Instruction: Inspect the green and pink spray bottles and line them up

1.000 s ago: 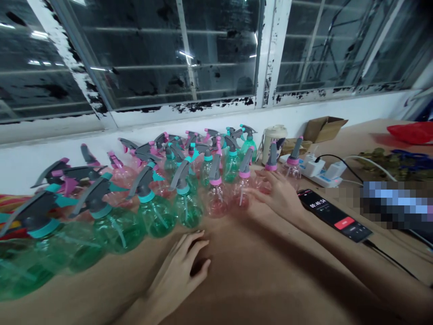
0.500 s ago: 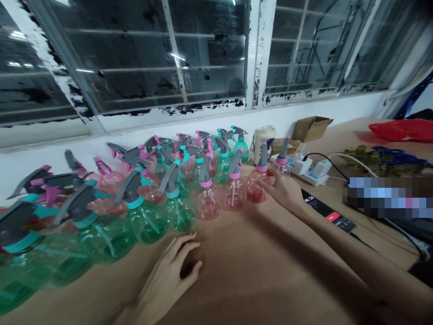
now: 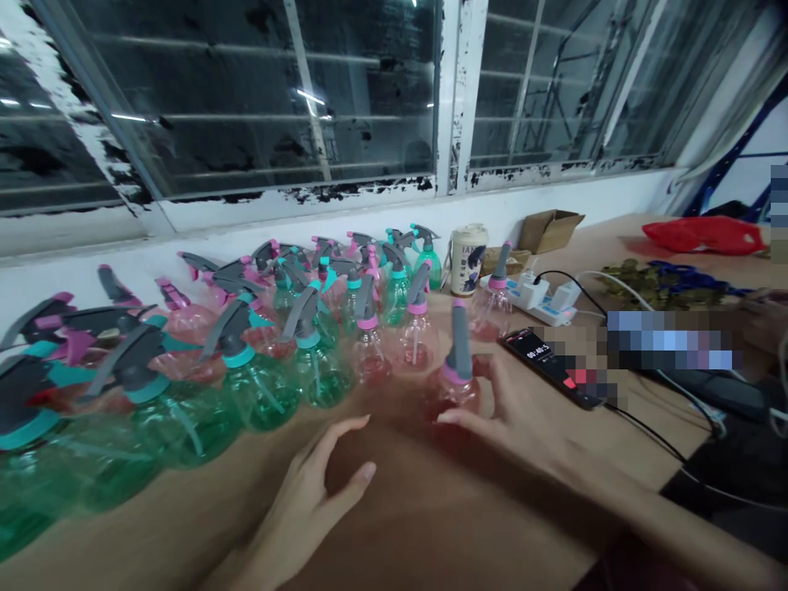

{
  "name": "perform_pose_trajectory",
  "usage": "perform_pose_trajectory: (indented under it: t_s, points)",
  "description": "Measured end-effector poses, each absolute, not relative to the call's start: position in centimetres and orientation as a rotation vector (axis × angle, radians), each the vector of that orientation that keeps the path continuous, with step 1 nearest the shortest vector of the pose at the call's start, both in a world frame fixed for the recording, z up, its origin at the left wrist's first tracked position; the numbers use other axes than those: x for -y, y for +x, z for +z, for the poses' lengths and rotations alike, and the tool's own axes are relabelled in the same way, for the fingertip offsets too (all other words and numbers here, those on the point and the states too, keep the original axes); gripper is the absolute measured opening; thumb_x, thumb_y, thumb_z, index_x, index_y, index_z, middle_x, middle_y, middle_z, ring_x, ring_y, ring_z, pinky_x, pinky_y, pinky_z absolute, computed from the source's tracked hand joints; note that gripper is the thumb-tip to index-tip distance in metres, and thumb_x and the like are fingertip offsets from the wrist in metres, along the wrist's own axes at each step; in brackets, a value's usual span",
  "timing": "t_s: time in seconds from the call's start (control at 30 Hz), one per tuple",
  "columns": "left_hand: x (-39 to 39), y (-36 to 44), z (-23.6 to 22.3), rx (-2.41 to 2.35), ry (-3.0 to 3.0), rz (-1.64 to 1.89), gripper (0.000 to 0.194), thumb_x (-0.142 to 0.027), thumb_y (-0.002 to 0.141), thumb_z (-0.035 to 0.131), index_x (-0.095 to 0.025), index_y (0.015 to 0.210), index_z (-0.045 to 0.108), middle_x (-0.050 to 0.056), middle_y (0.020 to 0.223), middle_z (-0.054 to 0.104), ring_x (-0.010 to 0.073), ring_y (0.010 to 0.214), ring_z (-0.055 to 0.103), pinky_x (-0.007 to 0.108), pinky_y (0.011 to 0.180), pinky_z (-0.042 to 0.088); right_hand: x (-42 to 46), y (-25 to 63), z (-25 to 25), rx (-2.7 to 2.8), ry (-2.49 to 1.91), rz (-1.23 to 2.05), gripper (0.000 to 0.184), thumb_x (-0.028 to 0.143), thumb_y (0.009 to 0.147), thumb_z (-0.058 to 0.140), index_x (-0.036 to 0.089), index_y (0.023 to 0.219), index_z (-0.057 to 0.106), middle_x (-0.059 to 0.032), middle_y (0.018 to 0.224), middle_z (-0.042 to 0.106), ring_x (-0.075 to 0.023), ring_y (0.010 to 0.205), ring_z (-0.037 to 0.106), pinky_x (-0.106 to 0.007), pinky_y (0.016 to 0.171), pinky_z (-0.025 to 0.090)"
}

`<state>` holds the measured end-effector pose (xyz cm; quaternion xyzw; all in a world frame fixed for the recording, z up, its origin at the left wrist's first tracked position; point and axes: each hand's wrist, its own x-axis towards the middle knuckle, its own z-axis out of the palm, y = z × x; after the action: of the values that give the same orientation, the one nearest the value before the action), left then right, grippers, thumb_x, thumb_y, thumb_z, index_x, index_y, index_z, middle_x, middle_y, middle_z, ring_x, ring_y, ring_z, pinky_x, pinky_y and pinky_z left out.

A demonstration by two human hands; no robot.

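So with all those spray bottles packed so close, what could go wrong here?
The right hand grips a pink spray bottle close to the phone; a careless swing might knock the phone or snag its cable. The crowded green and pink bottles stand nearly touching, so bumping one could topple several. The left hand rests open on the table, near that row.

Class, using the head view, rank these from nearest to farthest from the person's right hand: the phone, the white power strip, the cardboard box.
From the right hand:
1. Phone, just right of it.
2. White power strip, farther back.
3. Cardboard box, by the wall.
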<state>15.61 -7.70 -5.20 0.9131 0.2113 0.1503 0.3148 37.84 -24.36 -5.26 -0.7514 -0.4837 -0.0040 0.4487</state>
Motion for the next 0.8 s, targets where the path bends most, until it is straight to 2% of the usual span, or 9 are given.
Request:
perform_pose_trajectory:
  t_s: [0.1, 0.17, 0.27, 0.37, 0.5, 0.57, 0.63, 0.73, 0.8]
  points:
    - [8.7, 15.4, -3.8, -0.447, 2.245, 0.420, 0.048, -0.038, 0.085, 0.054, -0.033, 0.130, 0.036, 0.005, 0.138, 0.045, 0.0286, 0.127, 0.042, 0.056, 0.105, 0.031, 22.9, 33.9, -5.4, 1.270, -1.802, 0.075, 0.071, 0.064, 0.061, 0.068, 0.018, 0.111, 0.045, -0.0133, 0.111, 0.059, -0.0302, 0.100, 0.056, -0.045, 0.079, 0.047]
    - [9.3, 15.2, -2.6, -0.392, 2.146, 0.486, 0.055, -0.038, 0.083, 0.058, -0.031, 0.132, 0.034, 0.007, 0.139, 0.045, 0.0287, 0.127, 0.041, 0.054, 0.106, 0.031, 21.9, 31.7, -5.2, 1.364, -1.744, 0.103, 0.070, 0.063, 0.060, 0.069, 0.020, 0.111, 0.047, -0.0116, 0.110, 0.059, -0.0296, 0.099, 0.056, -0.045, 0.079, 0.046]
    - [9.8, 14.9, -0.7, -0.399, 2.092, 0.549, 0.059, -0.035, 0.079, 0.064, -0.030, 0.131, 0.036, 0.008, 0.133, 0.050, 0.0303, 0.120, 0.049, 0.054, 0.100, 0.039, 20.4, 28.8, -4.9, 1.492, -1.631, 0.122, 0.067, 0.063, 0.060, 0.069, 0.021, 0.110, 0.050, -0.0087, 0.104, 0.061, -0.0269, 0.093, 0.056, -0.043, 0.077, 0.045]
    - [9.7, 14.4, 0.9, -0.460, 2.086, 0.608, 0.050, -0.035, 0.077, 0.066, -0.027, 0.122, 0.046, 0.006, 0.113, 0.062, 0.0277, 0.101, 0.060, 0.048, 0.089, 0.048, 19.2, 26.4, -5.1, 1.587, -1.602, 0.070, 0.076, 0.069, 0.054, 0.068, 0.019, 0.109, 0.053, -0.0094, 0.101, 0.062, -0.0280, 0.092, 0.056, -0.045, 0.078, 0.044]
    - [9.0, 14.0, 1.5, -0.515, 2.044, 0.646, 0.028, -0.034, 0.081, 0.062, -0.024, 0.106, 0.056, 0.001, 0.093, 0.063, 0.0224, 0.092, 0.062, 0.039, 0.084, 0.051, 17.9, 24.3, -6.0, 1.621, -1.629, 0.005, 0.089, 0.073, 0.054, 0.065, 0.012, 0.117, 0.049, -0.0157, 0.104, 0.062, -0.0319, 0.094, 0.057, -0.052, 0.082, 0.044]
    - [8.6, 13.9, 1.2, -0.511, 2.007, 0.648, 0.024, -0.033, 0.083, 0.059, -0.023, 0.105, 0.056, 0.000, 0.088, 0.061, 0.0206, 0.087, 0.062, 0.039, 0.084, 0.051, 17.6, 24.5, -6.4, 1.708, -1.579, 0.035, 0.096, 0.071, 0.058, 0.064, 0.009, 0.127, 0.039, -0.0199, 0.116, 0.058, -0.0341, 0.105, 0.054, -0.055, 0.091, 0.040]
    - [8.4, 13.9, 0.8, -0.472, 1.993, 0.648, 0.024, -0.031, 0.084, 0.056, -0.022, 0.106, 0.055, 0.000, 0.084, 0.060, 0.0192, 0.082, 0.061, 0.039, 0.083, 0.051, 17.7, 25.6, -6.8, 1.850, -1.497, 0.074, 0.100, 0.068, 0.063, 0.063, 0.010, 0.136, 0.028, -0.0219, 0.130, 0.049, -0.0347, 0.120, 0.045, -0.057, 0.100, 0.032]
    - [8.3, 13.8, 0.2, -0.444, 2.030, 0.668, 0.022, -0.029, 0.084, 0.054, -0.024, 0.105, 0.054, 0.000, 0.083, 0.061, 0.0187, 0.078, 0.062, 0.036, 0.077, 0.052, 18.4, 28.8, -8.0, 2.012, -1.502, 0.124, 0.092, 0.062, 0.072, 0.060, 0.015, 0.141, 0.022, -0.0180, 0.137, 0.045, -0.0322, 0.129, 0.036, -0.058, 0.106, 0.025]
    - [8.4, 13.8, 0.1, -0.455, 2.070, 0.699, 0.020, -0.030, 0.084, 0.054, -0.025, 0.104, 0.053, 0.000, 0.082, 0.061, 0.0186, 0.078, 0.062, 0.034, 0.073, 0.053, 19.1, 31.3, -9.1, 2.040, -1.609, 0.081, 0.080, 0.058, 0.077, 0.057, 0.017, 0.140, 0.028, -0.0151, 0.137, 0.047, -0.0320, 0.132, 0.032, -0.060, 0.106, 0.025]
